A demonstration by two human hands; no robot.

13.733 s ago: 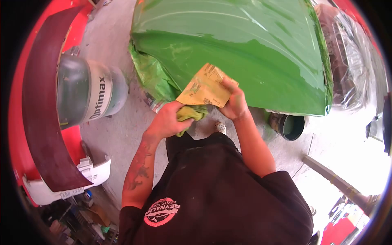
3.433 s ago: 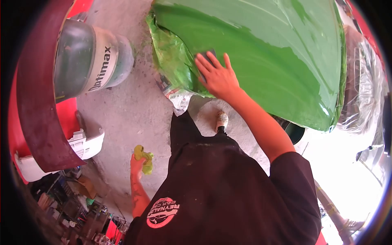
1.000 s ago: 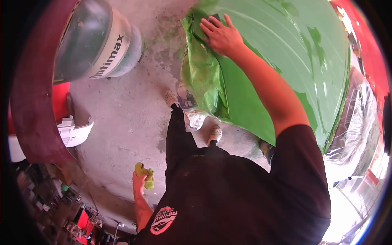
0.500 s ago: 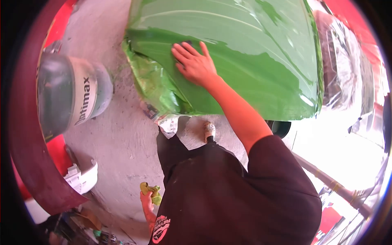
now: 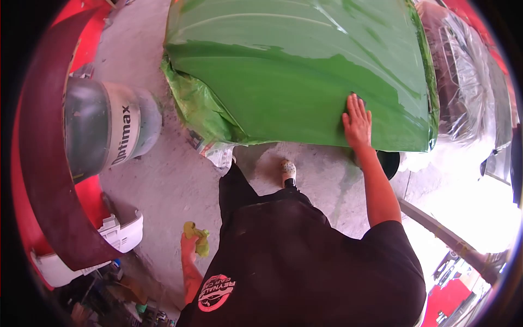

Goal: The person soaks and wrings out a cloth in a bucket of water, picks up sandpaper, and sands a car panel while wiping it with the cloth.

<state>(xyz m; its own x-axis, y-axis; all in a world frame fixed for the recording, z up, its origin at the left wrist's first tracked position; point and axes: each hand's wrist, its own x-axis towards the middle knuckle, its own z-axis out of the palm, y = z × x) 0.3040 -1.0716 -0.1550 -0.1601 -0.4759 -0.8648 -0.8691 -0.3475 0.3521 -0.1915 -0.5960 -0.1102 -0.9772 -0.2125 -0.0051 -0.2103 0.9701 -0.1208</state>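
Note:
A green car hood point(image 5: 261, 98) lies in front of me, with wet, shiny patches and duller ones. My right hand point(image 5: 357, 124) is pressed on it near the front edge, fingers stretched out over a small dark piece of sandpaper point(image 5: 362, 98). Most of that piece is hidden under the fingers. Down at my left side, away from the hood, my left hand point(image 5: 188, 246) is closed around a crumpled yellow-green cloth point(image 5: 200, 240).
Green-stained masking plastic point(image 5: 199, 101) hangs off the hood's left corner. A big container marked Optimax point(image 5: 122, 125) stands left, by a dark red curved panel point(image 5: 41, 147) and a white part point(image 5: 125, 234). A dark bucket point(image 5: 389, 163) sits under the hood's front; plastic-wrapped parts point(image 5: 463, 76) are at right.
My right hand has moved right and toward me across the hood, with the sandpaper under its fingers. The left hand still has the cloth. The view has shifted slightly.

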